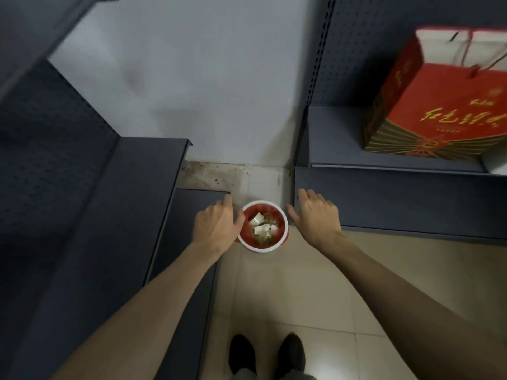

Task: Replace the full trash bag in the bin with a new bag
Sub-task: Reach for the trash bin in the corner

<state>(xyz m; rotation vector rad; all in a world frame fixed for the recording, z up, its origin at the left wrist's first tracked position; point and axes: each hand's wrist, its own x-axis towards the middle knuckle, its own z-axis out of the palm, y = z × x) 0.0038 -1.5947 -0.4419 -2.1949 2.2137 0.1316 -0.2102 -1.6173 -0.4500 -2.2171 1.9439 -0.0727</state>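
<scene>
A small round white bin (260, 249) stands on the tiled floor in the corner between two dark shelf units. A red trash bag (253, 241) lines it, holding white paper scraps and other rubbish (260, 227). My left hand (216, 226) hovers at the bin's left rim, fingers spread, thumb near the bag edge. My right hand (318, 218) is to the right of the bin, fingers apart, holding nothing. No new bag is in sight.
Dark grey metal shelves (131, 215) stand at the left and dark shelves (397, 198) at the right, closing in the bin. A red paper gift bag (439, 105) sits on the right shelf. My shoes (267, 355) are on the beige tiles below the bin.
</scene>
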